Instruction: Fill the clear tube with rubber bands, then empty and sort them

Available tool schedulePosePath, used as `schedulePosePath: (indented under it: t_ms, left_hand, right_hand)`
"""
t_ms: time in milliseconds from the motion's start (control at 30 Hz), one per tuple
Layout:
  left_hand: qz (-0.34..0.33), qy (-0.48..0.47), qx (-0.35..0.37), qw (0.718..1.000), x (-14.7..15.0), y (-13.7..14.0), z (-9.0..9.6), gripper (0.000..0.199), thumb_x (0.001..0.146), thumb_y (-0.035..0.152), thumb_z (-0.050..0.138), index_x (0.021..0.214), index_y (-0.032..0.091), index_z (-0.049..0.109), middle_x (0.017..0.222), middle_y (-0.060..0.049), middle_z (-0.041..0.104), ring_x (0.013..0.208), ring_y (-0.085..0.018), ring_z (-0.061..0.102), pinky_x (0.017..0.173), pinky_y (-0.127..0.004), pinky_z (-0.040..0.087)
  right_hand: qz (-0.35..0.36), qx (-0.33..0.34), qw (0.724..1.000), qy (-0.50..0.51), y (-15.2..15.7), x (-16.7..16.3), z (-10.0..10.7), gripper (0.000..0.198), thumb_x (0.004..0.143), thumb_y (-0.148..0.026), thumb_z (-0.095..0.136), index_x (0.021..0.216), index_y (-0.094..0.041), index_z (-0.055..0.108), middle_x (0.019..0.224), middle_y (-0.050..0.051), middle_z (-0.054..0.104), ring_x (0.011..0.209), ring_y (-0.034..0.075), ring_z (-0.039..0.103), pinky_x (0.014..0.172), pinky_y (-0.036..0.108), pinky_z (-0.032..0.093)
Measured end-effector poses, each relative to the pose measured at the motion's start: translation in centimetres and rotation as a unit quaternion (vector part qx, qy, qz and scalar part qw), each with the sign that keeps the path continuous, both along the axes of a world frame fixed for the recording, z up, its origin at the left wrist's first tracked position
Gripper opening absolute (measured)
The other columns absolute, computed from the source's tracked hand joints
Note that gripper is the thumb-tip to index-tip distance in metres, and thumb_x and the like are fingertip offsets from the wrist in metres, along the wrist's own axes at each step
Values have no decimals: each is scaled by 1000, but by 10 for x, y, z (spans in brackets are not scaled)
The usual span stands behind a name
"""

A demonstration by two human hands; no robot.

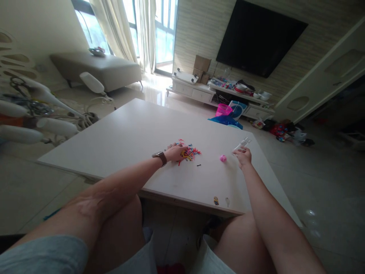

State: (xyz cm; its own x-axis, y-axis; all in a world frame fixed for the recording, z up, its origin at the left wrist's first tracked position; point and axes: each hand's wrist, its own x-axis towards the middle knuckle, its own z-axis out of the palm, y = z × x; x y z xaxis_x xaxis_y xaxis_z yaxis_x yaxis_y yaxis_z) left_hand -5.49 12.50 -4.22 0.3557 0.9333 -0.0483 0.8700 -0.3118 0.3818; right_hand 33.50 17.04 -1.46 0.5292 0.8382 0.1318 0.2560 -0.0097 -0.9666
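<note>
Red, yellow and blue small slender pieces lie in a loose pile (192,152) on the smooth white tabletop (131,127), and that pile is your landmark. Your left hand (174,153), with a brown-strapped watch (160,156) at its wrist, rests on the pile's left side; you cannot tell from here whether its fingers grip any piece. Well to the right of the pile, your right hand (244,156) has its fingers closed on the near end of a clear, transparent, elongated object (243,143). A small rounded pink object (223,158) sits between the pile and that hand. Just nearer you than the pile lies a short, thin black piece (199,165); farther toward you, right of it, is a flat yellow-and-dark figure (216,200).
</note>
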Motion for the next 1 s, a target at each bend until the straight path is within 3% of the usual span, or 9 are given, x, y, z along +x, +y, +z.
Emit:
schedulePosePath:
  t_ms: [100, 233, 400, 667, 800, 900, 1000]
  left_hand:
    - [-21, -19, 25, 999, 0, 7, 1, 38, 76, 26, 64, 113, 27, 72, 121, -10, 65, 112, -33, 58, 94, -43, 47]
    - [-30, -69, 43, 996, -9, 15, 10, 39, 71, 12, 58, 105, 21, 73, 107, -10, 70, 104, -27, 63, 90, -35, 50]
    - [25, -132, 63, 989, -28, 21, 22, 39, 77, 20, 59, 113, 21, 71, 105, -8, 72, 94, -23, 66, 84, -31, 50]
    - [29, -174, -17, 984, -59, 24, 33, 49, 79, 37, 63, 127, 27, 68, 116, -5, 72, 79, -17, 68, 74, -28, 52]
    - [43, -147, -50, 987, -72, 24, 37, 58, 78, 42, 67, 132, 25, 64, 122, -8, 69, 97, -22, 69, 84, -30, 54]
    - [20, -71, -62, 995, -76, 20, 34, 85, 64, 51, 79, 143, 29, 57, 134, -11, 61, 116, -30, 62, 98, -37, 51]
    - [-13, -20, -77, 997, -72, 15, 25, 110, 49, 49, 88, 150, 33, 49, 142, -14, 52, 124, -36, 55, 103, -43, 47]
  right_hand:
    - [-36, -57, 993, -101, -1, 21, -26, 65, 41, -23, 80, 98, -24, 50, 80, -9, 57, 72, 13, 60, 73, 28, 52]
    - [-24, -108, 977, -185, -6, 32, -47, 66, 45, -30, 82, 100, -27, 45, 85, -8, 59, 78, 16, 64, 80, 31, 52]
    - [-24, -133, 967, -216, -10, 27, -54, 67, 48, -32, 83, 99, -28, 41, 98, -1, 67, 91, 21, 69, 88, 34, 52]
    - [-10, -169, 962, -215, -13, 17, -57, 72, 50, -41, 85, 105, -27, 42, 110, 4, 68, 99, 24, 69, 92, 35, 52]
    - [-18, -185, 958, -220, -14, 23, -48, 81, 47, -32, 84, 116, -27, 40, 120, 6, 64, 106, 26, 66, 95, 37, 51]
    - [-61, -171, 956, -228, -21, 31, -25, 85, 46, -21, 80, 119, -27, 37, 137, 12, 51, 122, 28, 57, 104, 38, 46]
    - [-113, -77, 946, -292, -35, 29, 5, 77, 49, -20, 81, 114, -26, 40, 133, 12, 51, 122, 29, 53, 107, 44, 42]
